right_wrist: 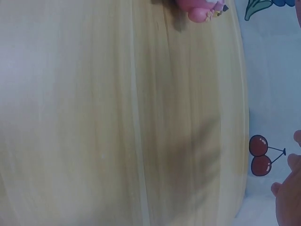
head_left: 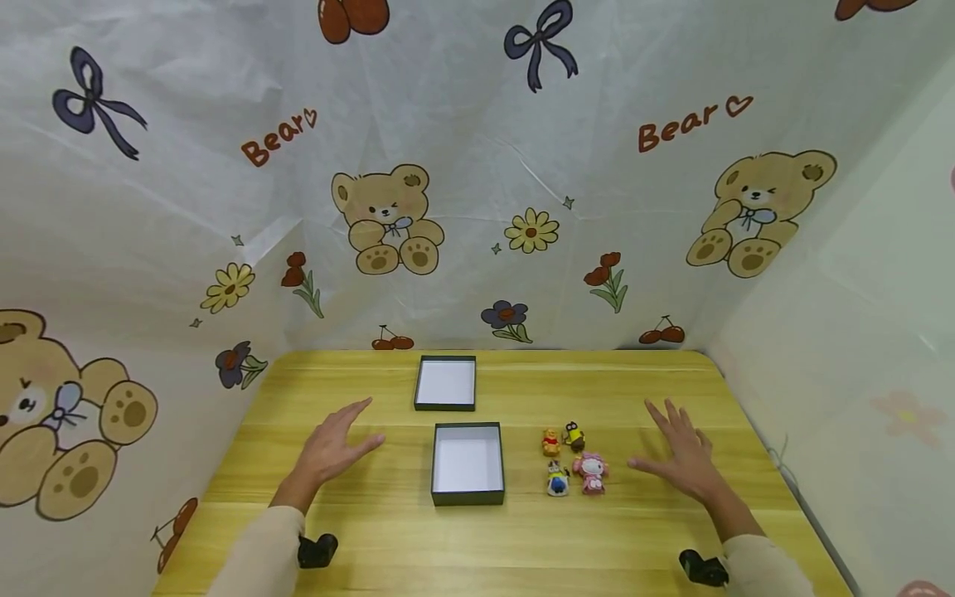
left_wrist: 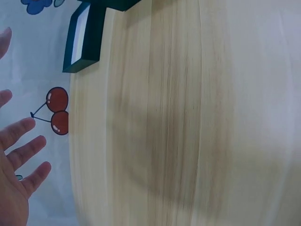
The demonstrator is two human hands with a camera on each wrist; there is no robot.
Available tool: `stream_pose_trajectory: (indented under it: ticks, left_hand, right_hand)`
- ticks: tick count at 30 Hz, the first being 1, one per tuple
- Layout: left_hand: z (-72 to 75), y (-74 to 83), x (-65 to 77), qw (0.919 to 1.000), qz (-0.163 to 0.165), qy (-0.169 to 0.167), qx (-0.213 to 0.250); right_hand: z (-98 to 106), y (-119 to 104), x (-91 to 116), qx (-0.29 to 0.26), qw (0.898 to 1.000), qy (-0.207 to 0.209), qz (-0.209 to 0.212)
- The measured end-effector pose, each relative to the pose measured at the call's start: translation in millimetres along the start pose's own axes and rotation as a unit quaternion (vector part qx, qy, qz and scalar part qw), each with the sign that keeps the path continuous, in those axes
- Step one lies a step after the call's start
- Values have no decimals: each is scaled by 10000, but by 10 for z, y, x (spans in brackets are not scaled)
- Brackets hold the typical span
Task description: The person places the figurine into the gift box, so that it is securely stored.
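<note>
My left hand (head_left: pixel 331 448) is held over the table's left side with fingers spread and nothing in it. To its right stands an open dark green box (head_left: pixel 468 499) with a white inside, and behind that a shallower box lid (head_left: pixel 445 407) lying open side up. My right hand (head_left: pixel 681 458), likewise spread and holding nothing, is right of several small figurines. Closest to it is a pink figurine (head_left: pixel 591 474). Beside that sit a figurine with a blue front (head_left: pixel 557 480), an orange bear figurine (head_left: pixel 550 443) and a yellow-and-black figurine (head_left: pixel 574 437).
The wooden table (head_left: pixel 373 547) ends at the back against a white cloth wall (head_left: pixel 462 133) printed with bears, bows and flowers. Another pale wall (head_left: pixel 858 332) runs along the right edge, with a thin cable (head_left: pixel 785 468) beside it.
</note>
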State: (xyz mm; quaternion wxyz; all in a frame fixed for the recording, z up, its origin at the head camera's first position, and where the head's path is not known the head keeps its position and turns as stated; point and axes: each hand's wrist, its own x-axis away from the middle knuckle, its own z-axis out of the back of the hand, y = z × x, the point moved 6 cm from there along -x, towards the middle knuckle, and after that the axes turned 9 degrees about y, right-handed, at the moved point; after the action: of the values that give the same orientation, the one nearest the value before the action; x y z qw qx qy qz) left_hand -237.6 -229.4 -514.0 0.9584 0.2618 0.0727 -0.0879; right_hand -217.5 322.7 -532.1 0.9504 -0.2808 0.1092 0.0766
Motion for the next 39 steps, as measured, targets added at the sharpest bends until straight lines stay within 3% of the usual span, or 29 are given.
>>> stream_pose_trajectory:
  ticks: [14,26,34,39]
  left_hand:
    - [-144,105,3,9973,322,-157,640]
    - [-244,210,17,9909,635,-305,1145]
    - [-311,231,8,9930,606,-131,1003]
    - [-337,265,0,9901,760,-184,1168]
  right_hand:
    - [-163,-60,46,-257,9996,-78,30]
    - [-160,-198,45,-255,9994,60,233]
    - [-243,-226,46,-484,9985,-105,225]
    - [-293,-249,54,-698,9971,-175,233]
